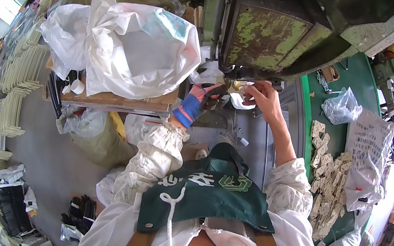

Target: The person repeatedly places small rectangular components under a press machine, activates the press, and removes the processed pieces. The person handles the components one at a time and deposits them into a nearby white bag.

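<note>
Both my hands work close together under the head of a large green machine (266,36) with worn paint. My left hand (201,102), in a pink, blue and dark glove, has its fingers curled at the machine's working spot; what they hold is too small to make out. Just to its right, my bare right hand (264,101) has thumb and fingers pinched together near a small brassy part (237,86) below the head. Anything between those fingertips cannot be told. Under the hands lies a small white piece (242,102).
At left, a big open white sack (142,48) sits on a wooden board (151,106). To the right, a green bench (313,97) carries a pile of flat beige pieces with holes (325,185) and a clear plastic bag (343,106). A filled olive sack (102,142) stands below the board.
</note>
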The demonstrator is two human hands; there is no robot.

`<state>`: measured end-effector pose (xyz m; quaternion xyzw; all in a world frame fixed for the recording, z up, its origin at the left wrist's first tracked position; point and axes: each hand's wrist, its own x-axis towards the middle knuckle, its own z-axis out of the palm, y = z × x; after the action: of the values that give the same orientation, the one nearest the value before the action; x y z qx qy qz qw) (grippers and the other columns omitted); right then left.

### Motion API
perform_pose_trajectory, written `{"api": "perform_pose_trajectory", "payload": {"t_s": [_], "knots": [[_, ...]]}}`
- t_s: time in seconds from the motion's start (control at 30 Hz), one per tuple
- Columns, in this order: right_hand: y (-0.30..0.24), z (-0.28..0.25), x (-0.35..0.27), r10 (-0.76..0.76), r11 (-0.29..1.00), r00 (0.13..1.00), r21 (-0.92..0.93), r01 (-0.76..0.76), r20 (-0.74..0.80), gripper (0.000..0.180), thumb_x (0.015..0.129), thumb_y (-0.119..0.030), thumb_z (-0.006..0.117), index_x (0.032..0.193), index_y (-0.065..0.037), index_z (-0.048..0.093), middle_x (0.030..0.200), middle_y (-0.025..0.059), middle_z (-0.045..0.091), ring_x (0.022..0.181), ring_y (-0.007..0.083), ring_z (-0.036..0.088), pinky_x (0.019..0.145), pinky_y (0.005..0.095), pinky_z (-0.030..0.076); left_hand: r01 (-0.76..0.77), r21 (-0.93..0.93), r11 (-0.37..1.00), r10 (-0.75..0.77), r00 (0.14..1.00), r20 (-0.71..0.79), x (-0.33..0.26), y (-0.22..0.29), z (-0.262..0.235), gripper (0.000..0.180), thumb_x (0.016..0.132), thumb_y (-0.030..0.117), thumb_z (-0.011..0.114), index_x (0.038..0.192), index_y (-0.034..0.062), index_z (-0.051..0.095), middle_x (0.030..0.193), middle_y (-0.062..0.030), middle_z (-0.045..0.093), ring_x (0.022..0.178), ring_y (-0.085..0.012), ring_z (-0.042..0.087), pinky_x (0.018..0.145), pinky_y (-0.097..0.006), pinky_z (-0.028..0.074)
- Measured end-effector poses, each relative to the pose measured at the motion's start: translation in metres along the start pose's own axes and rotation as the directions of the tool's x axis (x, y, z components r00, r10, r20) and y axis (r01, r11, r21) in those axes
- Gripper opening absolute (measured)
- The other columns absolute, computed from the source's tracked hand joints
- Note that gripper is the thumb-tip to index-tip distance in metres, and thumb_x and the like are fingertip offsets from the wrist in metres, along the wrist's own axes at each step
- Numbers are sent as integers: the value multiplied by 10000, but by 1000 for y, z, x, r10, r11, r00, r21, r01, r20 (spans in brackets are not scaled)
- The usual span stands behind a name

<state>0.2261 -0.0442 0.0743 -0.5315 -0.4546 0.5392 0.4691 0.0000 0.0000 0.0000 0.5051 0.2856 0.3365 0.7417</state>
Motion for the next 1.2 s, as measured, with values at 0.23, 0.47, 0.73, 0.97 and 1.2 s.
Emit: {"api": "perform_pose_trajectory", "payload": {"t_s": [0.23,0.47,0.73,0.97,1.2], "knots": [[2,7,-4,-51,999,996,-7,51,-71,221,853,-104,611,994,63,577,755,63,597,594,110,578,534,258,539,-11,191,981,35,992,-124,-2,7,12,312,889,114,492,1179,48,586,775,17,607,641,-66,565,516,-186,418],[9,7,2,-13,1000,998,-7,12,-66,300,855,-138,632,1004,94,512,790,88,594,685,117,590,578,270,554,-203,679,706,259,966,20,-4,4,5,347,859,48,477,1191,47,578,783,-7,613,662,-102,572,603,-249,470],[3,13,0,0,997,995,-75,-8,-102,326,856,-207,646,954,85,538,733,72,595,601,111,580,525,261,533,-276,807,523,359,929,85,-3,7,1,299,911,100,435,1162,44,589,866,-47,624,738,-118,591,640,-246,486],[-7,15,-3,-87,977,992,-201,68,-89,344,838,-225,665,952,88,578,762,75,632,644,104,603,522,257,530,-9,580,814,125,979,-160,-2,16,11,273,889,81,478,1112,76,634,893,-35,632,713,-114,600,605,-240,487],[10,7,7,16,1000,1000,-14,-16,-21,279,851,-215,646,905,56,607,732,59,613,623,101,578,499,244,518,-30,560,828,151,974,-171,-5,25,13,274,904,89,475,1130,86,628,806,-39,613,686,-91,584,571,-231,464]]}}
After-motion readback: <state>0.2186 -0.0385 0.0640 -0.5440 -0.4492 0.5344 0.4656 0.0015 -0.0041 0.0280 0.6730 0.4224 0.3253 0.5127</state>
